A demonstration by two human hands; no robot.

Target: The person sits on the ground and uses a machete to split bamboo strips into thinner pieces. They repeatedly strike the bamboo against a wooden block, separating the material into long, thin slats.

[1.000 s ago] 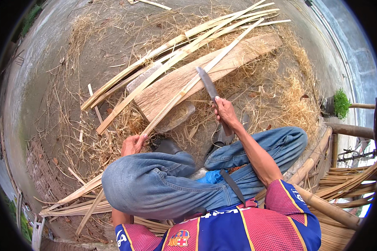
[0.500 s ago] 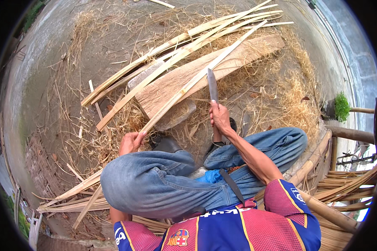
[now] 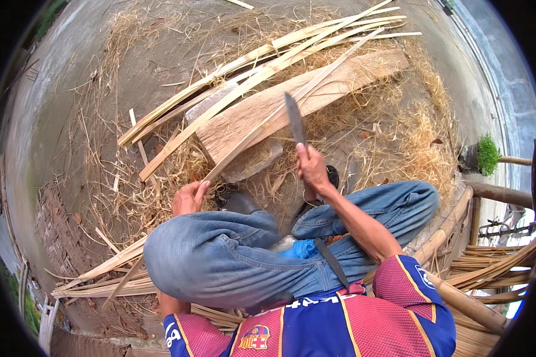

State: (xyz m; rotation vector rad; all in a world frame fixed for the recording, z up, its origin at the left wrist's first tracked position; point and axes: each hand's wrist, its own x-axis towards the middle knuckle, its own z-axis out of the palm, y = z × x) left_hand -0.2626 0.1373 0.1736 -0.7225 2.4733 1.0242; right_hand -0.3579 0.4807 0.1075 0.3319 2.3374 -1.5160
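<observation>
My right hand (image 3: 312,170) is wrapped round the handle of a knife (image 3: 295,119), its dark blade pointing up and away from me. The blade's tip lies over or beside a long bamboo strip (image 3: 253,134); whether they touch I cannot tell. Closed on the strip's near end is my left hand (image 3: 188,197), beside my left knee. From there the strip slants up to the right across a broad wooden plank (image 3: 232,121). The knife's handle is mostly hidden by my fingers.
Several split bamboo strips (image 3: 244,98) lie along the plank's far side, near a stone block (image 3: 211,102). Another stone (image 3: 256,159) sits under the near edge. Curly shavings (image 3: 426,146) litter the ground. More strips (image 3: 110,288) lie at my left, and a bamboo pole (image 3: 470,306) at my right.
The knife's tip has swung left and slightly away from me, over the strip. The held strip looks narrower and duller, as if rolled by my left hand.
</observation>
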